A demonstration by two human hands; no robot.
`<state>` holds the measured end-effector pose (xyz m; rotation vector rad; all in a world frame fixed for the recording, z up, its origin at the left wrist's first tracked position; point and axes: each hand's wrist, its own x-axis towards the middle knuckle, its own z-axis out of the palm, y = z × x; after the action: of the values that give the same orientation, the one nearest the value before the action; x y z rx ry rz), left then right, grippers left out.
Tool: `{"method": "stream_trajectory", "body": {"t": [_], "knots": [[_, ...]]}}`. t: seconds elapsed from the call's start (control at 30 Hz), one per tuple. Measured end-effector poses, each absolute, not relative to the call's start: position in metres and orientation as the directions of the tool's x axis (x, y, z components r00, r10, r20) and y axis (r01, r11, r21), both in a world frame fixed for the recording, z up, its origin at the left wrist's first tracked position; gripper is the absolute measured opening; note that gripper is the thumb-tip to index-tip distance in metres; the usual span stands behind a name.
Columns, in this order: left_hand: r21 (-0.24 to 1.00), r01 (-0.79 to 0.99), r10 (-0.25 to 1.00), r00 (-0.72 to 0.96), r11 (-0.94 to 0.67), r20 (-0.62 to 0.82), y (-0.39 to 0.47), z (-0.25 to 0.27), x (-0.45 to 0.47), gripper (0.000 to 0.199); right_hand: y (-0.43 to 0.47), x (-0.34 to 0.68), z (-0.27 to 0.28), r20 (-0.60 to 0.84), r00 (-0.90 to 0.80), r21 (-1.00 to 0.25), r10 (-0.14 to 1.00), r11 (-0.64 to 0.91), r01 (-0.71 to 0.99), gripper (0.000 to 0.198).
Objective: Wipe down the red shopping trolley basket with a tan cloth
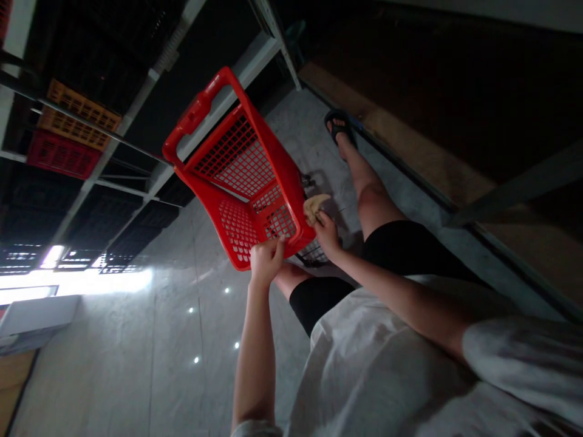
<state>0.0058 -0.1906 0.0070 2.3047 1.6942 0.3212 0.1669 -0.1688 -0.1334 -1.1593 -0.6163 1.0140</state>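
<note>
A red plastic shopping cart [285, 167] with lattice walls stands in front of me, tilted in the view, and its basket looks bare inside. My left hand [266, 261] is closed over the near rim of the basket, thumb on top. In the fingers of my right hand [328, 235] is a tan cloth [314, 208], held against or right beside the cart's outer corner; whether it touches the plastic I cannot tell. The cart's handle [194, 115] rises at the far end. Part of its wheeled base is hidden behind the basket and my hands.
Metal racking [136, 100] runs along the left, with an orange crate [82, 115], a red crate [64, 153] and dark crates on it. A raised wooden edge [382, 130] lies beside my sandalled foot [339, 125]. Grey concrete floor [173, 340] spreads at lower left.
</note>
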Motion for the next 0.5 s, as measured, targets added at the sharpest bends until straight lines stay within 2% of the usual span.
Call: {"method": "stream_trajectory", "body": {"t": [0.13,0.2,0.27,0.37,0.43,0.5], "knots": [[0.576,0.814,0.997,0.068,-0.073,0.030,-0.172,0.013,0.035,0.042,-0.154,0.174,-0.087,0.165,0.464,-0.945,0.871,0.275,-0.180,0.031],[0.671,0.742,0.999,-0.019,-0.006,0.030,-0.158,0.018,0.058,0.043,-0.152,0.173,-0.076,0.249,0.436,-0.932,0.865,0.336,-0.134,0.032],[0.719,0.695,0.998,-0.058,0.032,0.012,-0.147,0.021,0.080,0.049,-0.158,0.169,-0.083,0.195,0.430,-0.938,0.882,0.296,-0.182,0.027],[0.721,0.687,0.994,-0.111,0.092,-0.021,-0.140,0.018,0.102,0.057,-0.177,0.160,-0.114,0.046,0.421,-0.936,0.906,0.186,-0.300,0.013],[0.704,0.698,0.989,-0.141,0.128,-0.040,-0.140,0.014,0.104,0.058,-0.187,0.155,-0.133,-0.018,0.429,-0.941,0.903,0.130,-0.312,0.003],[0.714,0.690,0.990,-0.132,0.120,-0.039,-0.142,0.011,0.099,0.056,-0.189,0.150,-0.138,-0.058,0.458,-0.954,0.887,0.086,-0.288,0.003]]}}
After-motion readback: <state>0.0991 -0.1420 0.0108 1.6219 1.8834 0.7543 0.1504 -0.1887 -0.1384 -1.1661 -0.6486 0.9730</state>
